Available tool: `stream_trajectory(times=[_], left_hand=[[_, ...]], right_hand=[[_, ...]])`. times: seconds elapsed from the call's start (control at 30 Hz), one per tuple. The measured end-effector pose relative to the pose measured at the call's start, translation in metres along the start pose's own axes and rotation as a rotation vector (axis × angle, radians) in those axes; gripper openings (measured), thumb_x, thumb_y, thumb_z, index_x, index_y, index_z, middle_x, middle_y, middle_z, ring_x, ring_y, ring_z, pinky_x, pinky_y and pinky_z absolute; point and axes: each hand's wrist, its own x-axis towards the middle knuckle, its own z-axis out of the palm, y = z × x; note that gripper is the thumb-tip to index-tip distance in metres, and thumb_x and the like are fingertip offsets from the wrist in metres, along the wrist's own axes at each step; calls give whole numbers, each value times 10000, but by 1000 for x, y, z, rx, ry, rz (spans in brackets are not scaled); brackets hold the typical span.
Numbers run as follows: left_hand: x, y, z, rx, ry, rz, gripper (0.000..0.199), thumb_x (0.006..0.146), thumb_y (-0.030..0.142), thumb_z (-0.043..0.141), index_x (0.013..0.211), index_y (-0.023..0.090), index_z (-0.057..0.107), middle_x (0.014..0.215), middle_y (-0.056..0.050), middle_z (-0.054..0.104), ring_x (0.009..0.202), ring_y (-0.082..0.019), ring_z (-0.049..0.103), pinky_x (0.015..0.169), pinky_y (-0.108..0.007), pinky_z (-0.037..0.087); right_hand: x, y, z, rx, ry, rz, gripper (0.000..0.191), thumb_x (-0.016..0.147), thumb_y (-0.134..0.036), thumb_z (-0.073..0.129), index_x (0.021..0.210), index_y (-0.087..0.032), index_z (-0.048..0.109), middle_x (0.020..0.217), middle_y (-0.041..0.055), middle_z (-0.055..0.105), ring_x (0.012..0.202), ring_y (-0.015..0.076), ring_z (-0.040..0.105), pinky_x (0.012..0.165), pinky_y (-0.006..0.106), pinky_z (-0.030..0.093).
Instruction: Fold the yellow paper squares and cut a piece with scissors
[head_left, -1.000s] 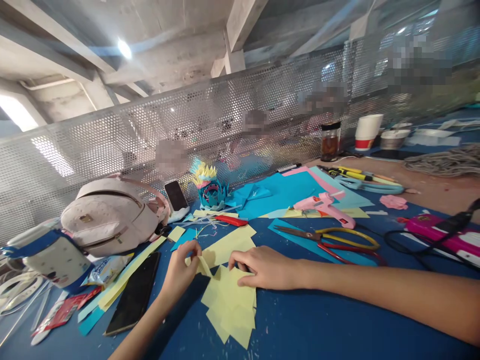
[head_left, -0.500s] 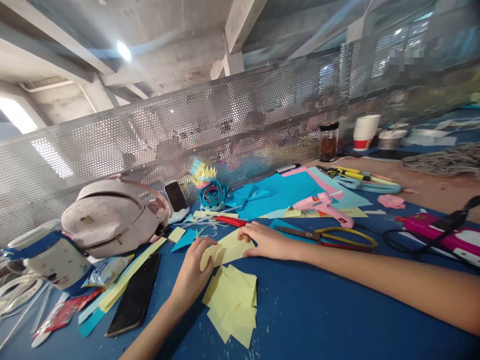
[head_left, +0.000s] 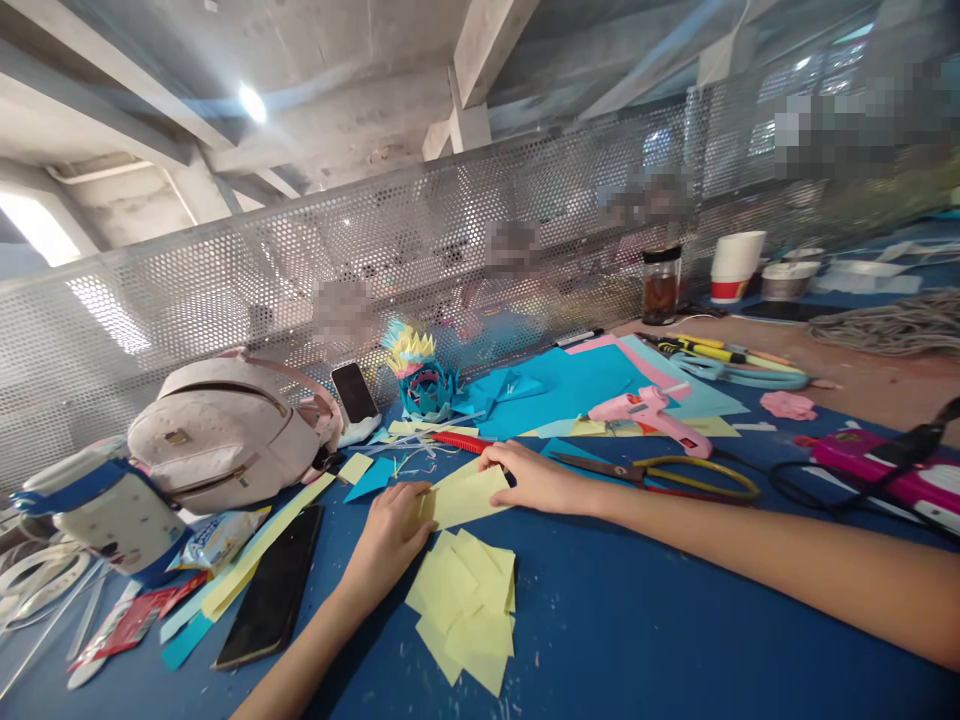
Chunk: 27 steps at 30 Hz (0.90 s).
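- Yellow paper strip (head_left: 466, 497): located mid-worktop (head_left: 637, 620), spanned between both hands; its near edge lies just beyond the upper edge of the stack of yellow paper pieces (head_left: 465, 605).
- Left hand (head_left: 396, 518): fingers bent over the strip's left end, thumb at its near edge; whether it pinches or only presses cannot be told.
- Right hand (head_left: 531, 478): gripping the strip's right end between thumb and bent fingers; some fingertips are hidden.
- Stack: lies flat, pieces overlapping at uneven angles, corners projecting on several sides; the lowest corner points toward the wearer.
- Room, near side: a broad stretch of blue surface runs right of the stack, below the right forearm; a narrower band separates the stack from the left forearm.
- Room, far side: tight. A red utility knife (head_left: 461, 441) lies just beyond the strip, and a blue paper piece (head_left: 373, 478) sits just beyond the left hand.
- Room, right: scissors (head_left: 637, 470) lie near the right hand, blades pointing toward it, handles beyond the forearm; a pink glue gun (head_left: 649, 408) lies behind them.
- Room, left: a black smartphone (head_left: 271, 590) lies left of the left forearm, its far end overlapped by yellow strips (head_left: 251, 562); a pale backpack (head_left: 217, 435) stands behind.
- Far boundary: a perforated metal panel (head_left: 300, 260) rises behind the worktop.
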Motion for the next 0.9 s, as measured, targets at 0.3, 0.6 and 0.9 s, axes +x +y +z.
stream_trajectory(times=[0.3,0.6,0.9], left_hand=[[3,-5,-12,-407,264,-277,112,721,268,636,766,166,634,761,-34,653,741,-198,606,667,-287,459],[-6,54,1,-960,218,-439,249,691,375,703,760,139,662,667,-27,660,597,-156,603,540,-222,453],[-11,69,12,-1083,199,-430,315,742,424,661,886,144,686,744,-30,683,647,-153,610,556,-208,465]], right_hand=[[11,2,-5,299,325,-67,273,841,-387,498,688,-183,403,632,-47,381,604,109,398,556,215,309],[-27,-53,5,172,209,-230,167,843,-306,515,746,-190,443,665,-34,436,602,112,409,562,221,319],[-33,-59,10,63,86,-385,185,893,-291,483,1030,-205,573,923,51,599,903,201,514,821,319,392]])
